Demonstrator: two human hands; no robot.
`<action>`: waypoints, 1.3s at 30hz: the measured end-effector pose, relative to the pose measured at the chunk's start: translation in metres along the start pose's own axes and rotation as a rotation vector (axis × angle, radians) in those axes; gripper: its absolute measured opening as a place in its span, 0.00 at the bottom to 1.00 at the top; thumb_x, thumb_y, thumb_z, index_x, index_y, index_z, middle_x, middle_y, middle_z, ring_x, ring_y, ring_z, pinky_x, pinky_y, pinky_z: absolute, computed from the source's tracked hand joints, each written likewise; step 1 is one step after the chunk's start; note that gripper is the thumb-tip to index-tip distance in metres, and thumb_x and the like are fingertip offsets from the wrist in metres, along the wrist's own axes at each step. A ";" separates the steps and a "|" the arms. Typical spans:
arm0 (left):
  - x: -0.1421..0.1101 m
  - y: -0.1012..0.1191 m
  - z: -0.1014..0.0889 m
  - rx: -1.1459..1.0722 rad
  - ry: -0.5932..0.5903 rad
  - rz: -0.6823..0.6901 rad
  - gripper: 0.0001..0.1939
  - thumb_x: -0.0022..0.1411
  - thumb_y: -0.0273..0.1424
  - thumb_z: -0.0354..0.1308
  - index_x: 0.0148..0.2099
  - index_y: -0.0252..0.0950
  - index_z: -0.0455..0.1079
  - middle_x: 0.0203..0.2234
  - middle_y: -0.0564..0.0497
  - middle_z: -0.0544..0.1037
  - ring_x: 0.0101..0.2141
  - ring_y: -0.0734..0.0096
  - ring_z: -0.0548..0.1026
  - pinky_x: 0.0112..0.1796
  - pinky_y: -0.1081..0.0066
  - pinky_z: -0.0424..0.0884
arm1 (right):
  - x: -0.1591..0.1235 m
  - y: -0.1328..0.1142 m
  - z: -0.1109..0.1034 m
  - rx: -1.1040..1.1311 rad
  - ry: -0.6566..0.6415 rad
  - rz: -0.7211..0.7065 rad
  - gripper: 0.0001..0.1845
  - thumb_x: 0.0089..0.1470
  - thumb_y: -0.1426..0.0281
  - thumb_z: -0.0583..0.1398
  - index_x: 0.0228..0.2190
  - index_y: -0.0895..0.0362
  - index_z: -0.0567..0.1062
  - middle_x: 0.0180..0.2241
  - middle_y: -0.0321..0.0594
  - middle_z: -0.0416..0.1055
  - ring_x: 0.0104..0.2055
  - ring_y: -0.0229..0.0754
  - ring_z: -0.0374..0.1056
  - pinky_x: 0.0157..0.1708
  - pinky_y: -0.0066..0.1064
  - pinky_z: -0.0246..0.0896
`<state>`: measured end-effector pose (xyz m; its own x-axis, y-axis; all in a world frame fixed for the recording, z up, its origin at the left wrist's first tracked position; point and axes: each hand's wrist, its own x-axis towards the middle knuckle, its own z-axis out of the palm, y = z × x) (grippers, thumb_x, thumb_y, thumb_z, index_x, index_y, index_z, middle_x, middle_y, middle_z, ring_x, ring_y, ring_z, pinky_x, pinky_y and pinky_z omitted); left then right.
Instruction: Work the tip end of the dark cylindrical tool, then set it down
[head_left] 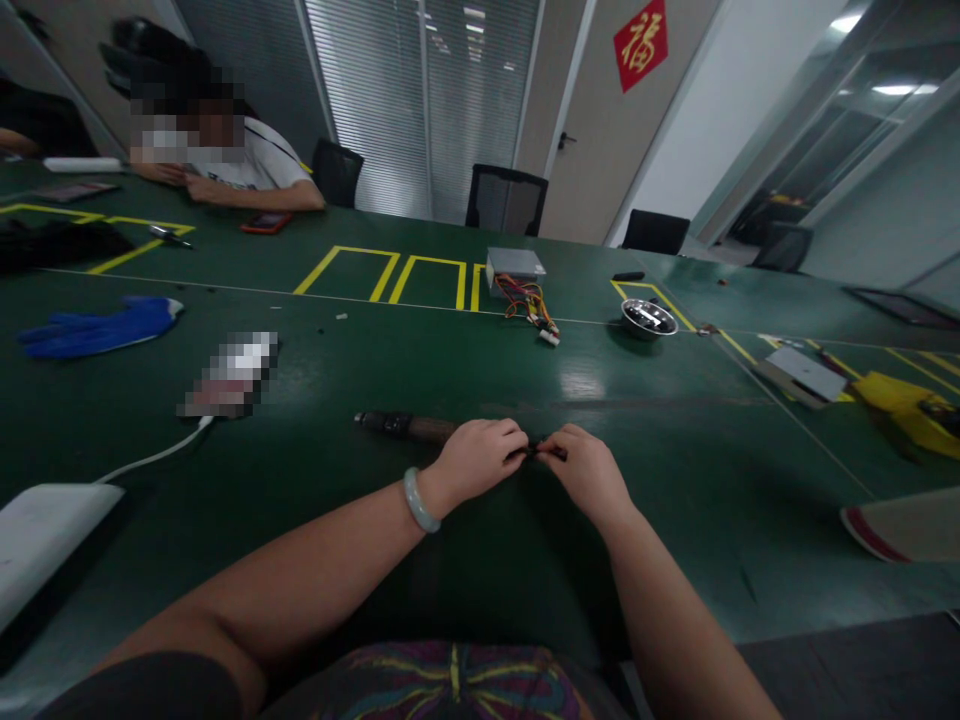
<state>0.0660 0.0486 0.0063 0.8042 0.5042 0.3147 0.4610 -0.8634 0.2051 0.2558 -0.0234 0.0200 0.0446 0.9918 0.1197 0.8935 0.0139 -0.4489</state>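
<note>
A dark rod-like tool (427, 428) with a black, ringed left end and a brown middle lies across the green table in front of me. My left hand (480, 455) is wrapped over its right part, which the fingers hide. A pale bangle (420, 500) circles that wrist. Close beside it, my right hand (589, 470) is closed in a pinch at the tool's right end. Something small and dark shows between its fingertips, but I cannot make out what it is.
Beyond my hands stand a metal power supply box (516, 270) with coloured cables and a steel bowl (649, 318). On the left are a blue glove (101, 325), a cabled phone (231, 375) and a white device (45, 540). A cup (907, 525) lies right. A person (255, 165) sits opposite.
</note>
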 end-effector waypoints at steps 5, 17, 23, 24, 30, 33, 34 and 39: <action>0.000 0.000 -0.001 0.006 -0.007 0.004 0.08 0.66 0.35 0.53 0.42 0.39 0.70 0.37 0.52 0.73 0.36 0.69 0.73 0.37 0.68 0.67 | 0.000 0.000 0.003 0.020 0.023 0.019 0.05 0.54 0.70 0.61 0.32 0.52 0.79 0.34 0.36 0.72 0.34 0.37 0.68 0.36 0.28 0.61; -0.002 0.002 -0.002 -0.022 0.002 -0.026 0.08 0.66 0.34 0.53 0.45 0.37 0.68 0.37 0.50 0.74 0.38 0.67 0.74 0.39 0.66 0.69 | 0.005 0.005 0.020 -0.125 0.025 -0.043 0.14 0.59 0.69 0.56 0.44 0.49 0.78 0.36 0.37 0.70 0.35 0.38 0.68 0.38 0.29 0.61; -0.005 0.013 -0.010 -0.031 0.067 0.095 0.12 0.63 0.30 0.57 0.50 0.37 0.67 0.47 0.47 0.73 0.54 0.64 0.67 0.57 0.61 0.59 | 0.005 0.004 0.023 -0.212 0.026 -0.084 0.15 0.58 0.75 0.53 0.39 0.51 0.79 0.38 0.39 0.70 0.34 0.38 0.67 0.36 0.28 0.61; -0.006 0.016 -0.013 -0.038 0.069 0.116 0.11 0.64 0.29 0.55 0.49 0.36 0.67 0.47 0.47 0.73 0.54 0.64 0.67 0.57 0.62 0.60 | 0.005 0.004 0.023 -0.199 0.027 -0.088 0.16 0.58 0.76 0.53 0.38 0.52 0.79 0.40 0.39 0.70 0.35 0.38 0.68 0.37 0.28 0.61; -0.032 0.024 -0.020 -0.100 -0.060 0.248 0.09 0.67 0.30 0.50 0.47 0.37 0.69 0.42 0.49 0.75 0.45 0.67 0.72 0.47 0.66 0.67 | 0.007 0.006 0.026 -0.085 0.006 -0.125 0.14 0.60 0.74 0.52 0.41 0.54 0.76 0.45 0.40 0.73 0.45 0.41 0.69 0.49 0.34 0.60; -0.047 0.018 -0.016 -0.131 -0.101 0.199 0.12 0.66 0.34 0.53 0.50 0.38 0.68 0.45 0.48 0.74 0.46 0.67 0.72 0.47 0.67 0.67 | 0.008 0.007 0.028 -0.105 -0.013 -0.102 0.12 0.60 0.73 0.52 0.40 0.54 0.74 0.41 0.40 0.73 0.42 0.42 0.69 0.46 0.35 0.60; -0.051 0.016 -0.014 -0.141 -0.103 0.173 0.14 0.66 0.35 0.54 0.52 0.38 0.68 0.47 0.48 0.74 0.48 0.66 0.72 0.48 0.66 0.67 | 0.008 0.007 0.028 -0.114 -0.020 -0.103 0.12 0.60 0.73 0.51 0.40 0.55 0.74 0.41 0.41 0.73 0.42 0.42 0.69 0.45 0.35 0.60; -0.053 0.003 -0.012 -0.212 -0.140 0.160 0.20 0.67 0.39 0.52 0.58 0.40 0.64 0.55 0.47 0.70 0.55 0.64 0.68 0.53 0.64 0.65 | 0.015 0.007 0.033 -0.164 -0.013 -0.114 0.11 0.61 0.73 0.50 0.39 0.56 0.72 0.42 0.42 0.71 0.41 0.43 0.68 0.46 0.36 0.58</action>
<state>0.0201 0.0198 0.0016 0.9111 0.3415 0.2309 0.2473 -0.9009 0.3565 0.2477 -0.0047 -0.0102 -0.0663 0.9865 0.1495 0.9533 0.1069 -0.2826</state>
